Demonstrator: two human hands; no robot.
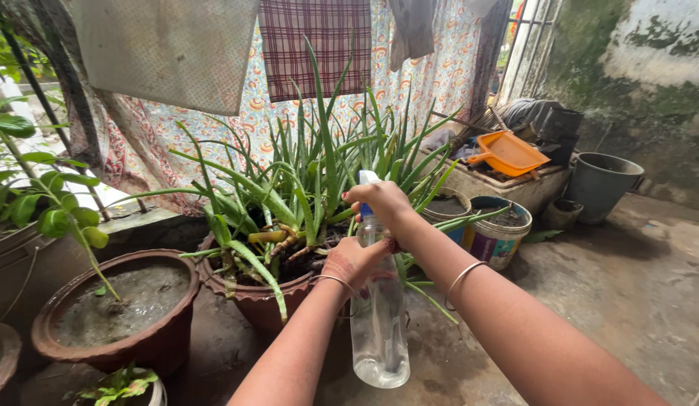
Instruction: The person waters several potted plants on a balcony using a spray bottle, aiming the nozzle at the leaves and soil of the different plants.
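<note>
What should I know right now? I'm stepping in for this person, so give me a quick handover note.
Left hand grips the clear spray bottle at its neck, upright. Right hand sits over the spray head. The bottle stands in front of the aloe plant in its brown pot. A little water shows at the bottle's bottom. Whether any spraying is done cannot be told.

Clear spray bottle showing a blue-and-white nozzle, green aloe filling a reddish-brown pot, orange dustpan, maroon checked cloth hanging.

You get soft, even daylight with only faint shadows. Brightness blows out at the upper corners. Edges bend slightly; focus stays sharp.
</note>
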